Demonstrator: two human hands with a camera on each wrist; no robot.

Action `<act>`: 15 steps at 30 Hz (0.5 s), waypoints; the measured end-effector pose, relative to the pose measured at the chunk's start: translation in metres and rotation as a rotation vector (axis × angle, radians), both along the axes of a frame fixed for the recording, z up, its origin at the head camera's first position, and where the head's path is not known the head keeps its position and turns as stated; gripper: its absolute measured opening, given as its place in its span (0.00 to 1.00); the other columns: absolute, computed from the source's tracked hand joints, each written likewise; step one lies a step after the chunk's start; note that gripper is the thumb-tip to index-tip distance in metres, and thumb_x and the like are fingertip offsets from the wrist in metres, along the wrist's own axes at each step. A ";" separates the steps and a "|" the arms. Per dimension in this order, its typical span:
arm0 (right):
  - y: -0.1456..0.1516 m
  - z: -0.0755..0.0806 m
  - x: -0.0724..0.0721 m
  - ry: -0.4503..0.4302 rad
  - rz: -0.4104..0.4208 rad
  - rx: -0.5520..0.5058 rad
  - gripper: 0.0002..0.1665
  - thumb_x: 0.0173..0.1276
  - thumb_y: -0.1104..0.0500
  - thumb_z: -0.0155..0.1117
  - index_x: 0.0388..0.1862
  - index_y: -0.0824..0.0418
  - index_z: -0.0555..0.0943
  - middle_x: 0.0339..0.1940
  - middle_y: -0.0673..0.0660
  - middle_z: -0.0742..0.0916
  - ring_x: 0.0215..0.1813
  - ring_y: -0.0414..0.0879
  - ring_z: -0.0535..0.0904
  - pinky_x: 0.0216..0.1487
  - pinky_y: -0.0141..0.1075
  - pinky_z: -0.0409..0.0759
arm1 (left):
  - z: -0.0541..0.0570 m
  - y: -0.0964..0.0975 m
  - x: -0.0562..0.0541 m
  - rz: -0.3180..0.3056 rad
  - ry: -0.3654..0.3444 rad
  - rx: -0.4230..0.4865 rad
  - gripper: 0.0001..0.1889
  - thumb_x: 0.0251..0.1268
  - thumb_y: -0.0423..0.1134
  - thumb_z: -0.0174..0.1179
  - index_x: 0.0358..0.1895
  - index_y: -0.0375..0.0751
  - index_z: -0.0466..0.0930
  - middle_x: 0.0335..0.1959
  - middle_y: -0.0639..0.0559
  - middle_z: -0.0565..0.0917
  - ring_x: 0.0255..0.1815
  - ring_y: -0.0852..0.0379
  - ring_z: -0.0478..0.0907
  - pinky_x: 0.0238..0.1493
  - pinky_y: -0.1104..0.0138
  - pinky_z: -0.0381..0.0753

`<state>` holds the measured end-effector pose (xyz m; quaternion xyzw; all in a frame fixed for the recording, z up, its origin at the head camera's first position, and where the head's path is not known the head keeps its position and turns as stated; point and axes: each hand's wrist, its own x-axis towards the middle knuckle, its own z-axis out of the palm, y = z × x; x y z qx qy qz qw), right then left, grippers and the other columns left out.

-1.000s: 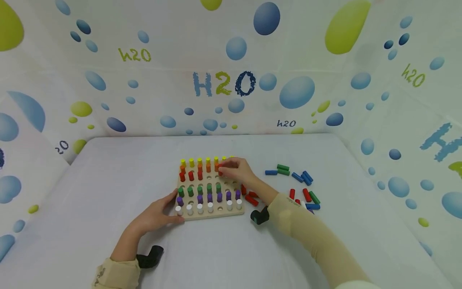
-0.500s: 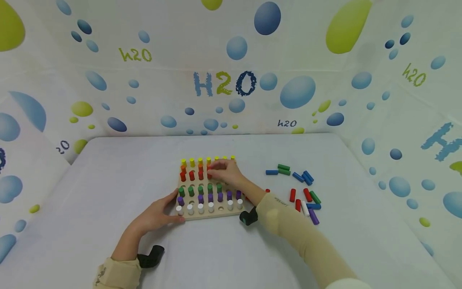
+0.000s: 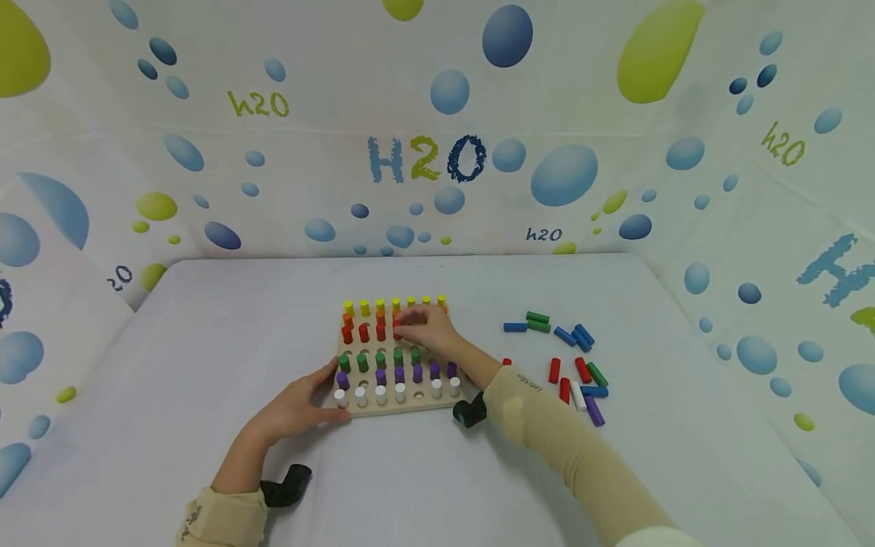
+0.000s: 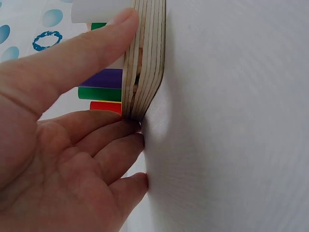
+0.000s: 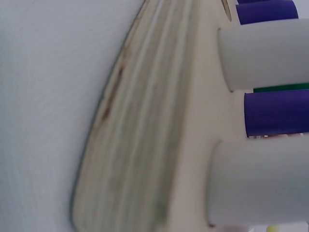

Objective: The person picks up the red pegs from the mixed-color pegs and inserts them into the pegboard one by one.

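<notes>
A wooden pegboard [image 3: 403,411] lies on the table with rows of yellow, orange, red, green, purple and white pegs standing in it. My right hand [image 3: 432,332] is over the board and pinches a red peg [image 3: 396,327] upright at the red row, right of three standing red pegs. Whether its foot is in a hole is hidden. At the board's near left corner my left hand [image 3: 301,403] holds the edge, thumb on the near side and fingers along the left side. White pegs [image 5: 263,181] and purple pegs [image 5: 277,113] fill the right wrist view; the right fingers are not visible there.
Right of the board lie loose pegs: blue pegs [image 3: 564,336], green pegs [image 3: 538,327], red pegs [image 3: 554,370], a white peg [image 3: 578,396] and a purple peg [image 3: 594,411]. A patterned cloth [image 3: 328,91] rises behind the white-covered table [image 3: 239,319].
My right hand has moved left across the board with the red peg, to beside the three standing red pegs, and has barely moved since half a second ago. The left hand stays put.
</notes>
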<state>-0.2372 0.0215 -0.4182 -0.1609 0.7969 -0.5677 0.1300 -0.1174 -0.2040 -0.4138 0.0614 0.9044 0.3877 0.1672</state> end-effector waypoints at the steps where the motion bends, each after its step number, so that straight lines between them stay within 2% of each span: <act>1: 0.000 0.000 0.000 -0.003 0.001 -0.001 0.11 0.60 0.64 0.64 0.42 0.66 0.80 0.40 0.57 0.84 0.40 0.43 0.79 0.40 0.30 0.78 | 0.000 0.000 0.000 0.000 0.001 0.000 0.53 0.46 0.50 0.69 0.71 0.35 0.45 0.69 0.33 0.52 0.69 0.35 0.45 0.63 0.42 0.51; 10: -0.002 0.000 0.002 -0.023 -0.054 0.035 0.13 0.57 0.62 0.67 0.42 0.65 0.82 0.39 0.55 0.86 0.40 0.43 0.81 0.41 0.31 0.79 | 0.000 0.001 0.000 -0.003 0.000 -0.004 0.53 0.46 0.50 0.69 0.71 0.35 0.45 0.69 0.33 0.52 0.69 0.35 0.45 0.63 0.42 0.52; 15: 0.002 0.001 0.002 -0.007 -0.048 0.040 0.16 0.57 0.60 0.68 0.44 0.63 0.82 0.40 0.54 0.86 0.43 0.43 0.81 0.45 0.32 0.78 | 0.000 0.001 0.000 -0.004 0.004 0.002 0.53 0.47 0.49 0.69 0.71 0.35 0.45 0.69 0.33 0.52 0.69 0.35 0.45 0.63 0.42 0.52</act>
